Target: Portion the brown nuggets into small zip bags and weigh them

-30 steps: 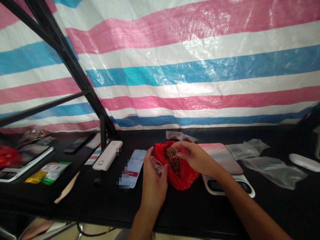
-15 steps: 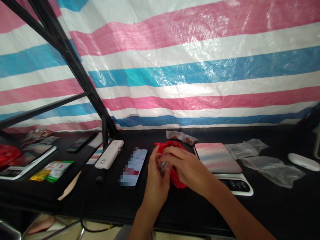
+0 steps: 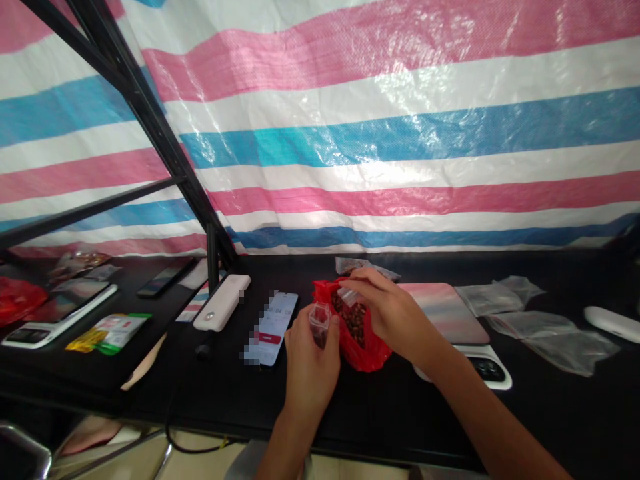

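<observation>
- Red bag point(image 3: 374, 357): thin, glossy, crinkled plastic
- Clear pouch point(image 3: 319, 317): shiny plastic film
- Striped sheet point(image 3: 400, 150): woven-looking plastic, wrinkled and glossy
- Bench point(image 3: 370, 420): smooth, fairly matt
- Scale plate point(image 3: 445, 312): smooth, reflective

My left hand point(image 3: 313, 357) partly hides the clear bag point(image 3: 320, 317); my right arm point(image 3: 470, 410), the right scale point(image 3: 463, 317). The left red bag point(image 3: 20, 300) is cut off.

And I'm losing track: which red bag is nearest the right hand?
The open red bag of brown pieces, at the right hand; the other red bag lies at far left, by a scale.
</observation>
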`<state>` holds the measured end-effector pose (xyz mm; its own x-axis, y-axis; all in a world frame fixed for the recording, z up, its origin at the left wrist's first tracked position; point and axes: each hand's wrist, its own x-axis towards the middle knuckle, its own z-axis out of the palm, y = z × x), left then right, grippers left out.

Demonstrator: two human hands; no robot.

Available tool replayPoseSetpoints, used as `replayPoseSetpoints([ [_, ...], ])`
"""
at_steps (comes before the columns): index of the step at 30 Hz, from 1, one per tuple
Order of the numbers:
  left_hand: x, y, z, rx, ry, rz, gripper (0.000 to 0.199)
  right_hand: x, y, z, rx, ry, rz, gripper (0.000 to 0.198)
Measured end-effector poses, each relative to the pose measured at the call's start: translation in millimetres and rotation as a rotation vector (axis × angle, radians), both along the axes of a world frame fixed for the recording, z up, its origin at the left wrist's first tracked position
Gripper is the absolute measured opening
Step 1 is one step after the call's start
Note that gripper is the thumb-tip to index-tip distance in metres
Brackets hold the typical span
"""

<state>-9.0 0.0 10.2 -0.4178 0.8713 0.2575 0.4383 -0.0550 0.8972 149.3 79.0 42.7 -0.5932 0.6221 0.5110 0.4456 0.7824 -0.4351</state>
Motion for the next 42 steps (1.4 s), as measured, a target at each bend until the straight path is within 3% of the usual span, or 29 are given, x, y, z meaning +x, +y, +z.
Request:
replayPoseSetpoints([
  [4,16.6,-16.1,4.9,-0.217,0.089,0.088,0.020,6.8,13.0,-9.2,-0.066,-0.315,-0.085,0.059],
  [8,37.7,-28.2,-0.4,-0.284,0.051,0.002,0.024,6.8,14.1,-12.2,-0.098,-0.382,-0.081,0.055],
  [12,40.9,-20.6,-5.9,-0.271,-0.119,-0.058,0.020,10.7,14.0,-12.8,-0.164,-0.342,0.002,0.054],
  [16,33.8,-9.9,-3.8,-0.139,-0.289,-0.016,0.022,17.3,14.2,-12.2,-0.246,-0.275,0.064,0.048],
  [27,29.1,-7.9,-12.9,-0.025,-0.537,-0.023,0.027,10.3,12.8,-19.2,-0.482,-0.154,-0.012,0.038],
  [33,24.4,-10.3,-0.8,0.027,-0.463,-0.002,0.028,11.6,14.6,-15.9,-0.643,0.075,0.082,0.031],
  [39,16.2,-9.1,8.6,-0.026,-0.432,-0.216,0.011,12.6,5.8,7.3,-0.584,0.191,0.131,0.028],
  [42,13.9,-5.1,5.6,-0.004,-0.392,-0.217,0.013,9.8,-2.7,15.6,-0.517,0.170,0.156,0.029],
])
